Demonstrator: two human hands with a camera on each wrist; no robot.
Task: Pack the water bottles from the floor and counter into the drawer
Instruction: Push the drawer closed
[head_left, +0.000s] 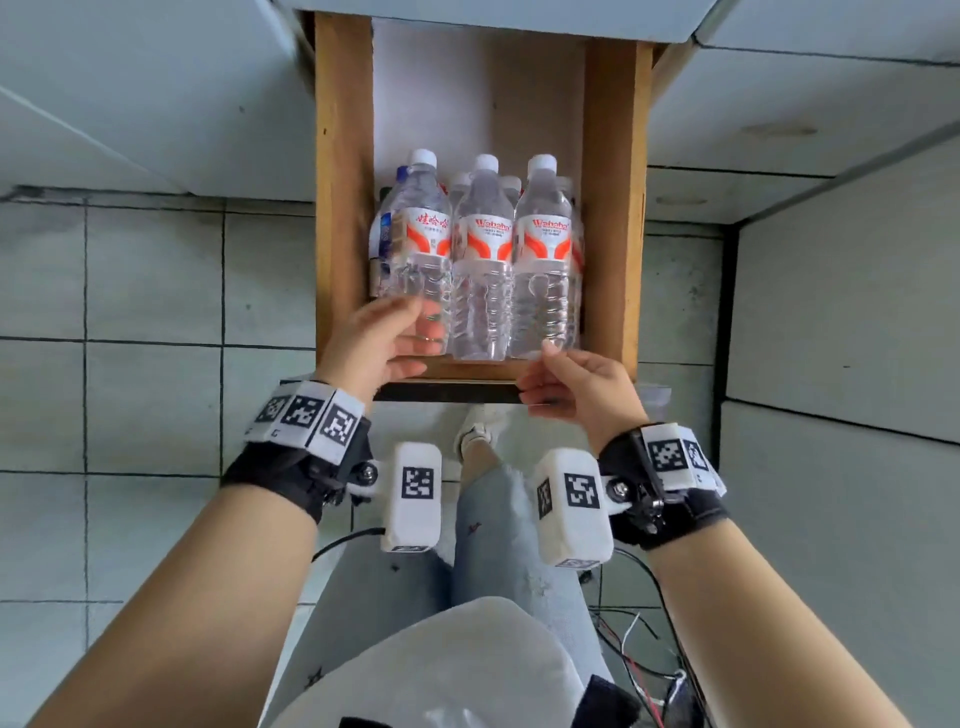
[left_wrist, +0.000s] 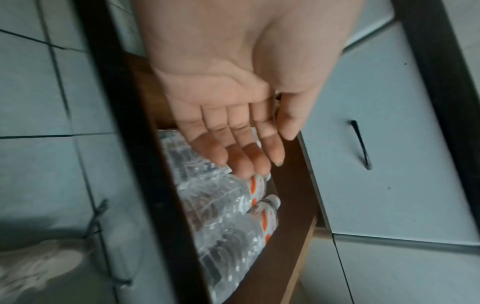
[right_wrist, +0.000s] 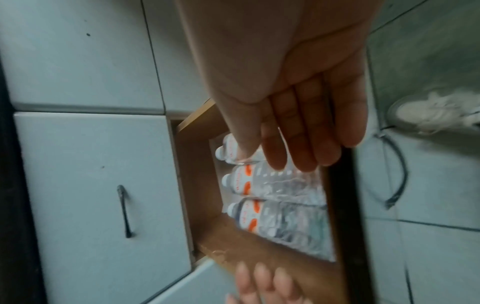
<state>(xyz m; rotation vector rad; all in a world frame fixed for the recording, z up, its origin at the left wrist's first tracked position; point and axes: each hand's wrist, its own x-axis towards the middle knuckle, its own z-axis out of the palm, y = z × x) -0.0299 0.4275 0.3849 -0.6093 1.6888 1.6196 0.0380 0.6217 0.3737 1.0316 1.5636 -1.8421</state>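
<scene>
The wooden drawer (head_left: 343, 208) stands pulled out, its back half bare. Three clear water bottles with orange-and-white labels lie side by side on top: left bottle (head_left: 421, 234), middle bottle (head_left: 483, 249), right bottle (head_left: 545, 244). Their white caps point away from me, and more bottles lie under them. My left hand (head_left: 400, 338) hovers at the base of the left bottle with relaxed fingers and holds nothing. The left wrist view shows that left hand (left_wrist: 246, 156) flat above the bottles (left_wrist: 221, 197). My right hand (head_left: 545, 374) is at the drawer's front edge, thumb near the right bottle's base, empty.
A blue-labelled bottle (head_left: 384, 234) is wedged low at the drawer's left wall. White cabinet fronts flank the drawer, one with a dark handle (right_wrist: 124, 211). Grey floor tiles lie below. My shoe (head_left: 478, 426) stands under the drawer front, and cables (head_left: 639, 649) trail at lower right.
</scene>
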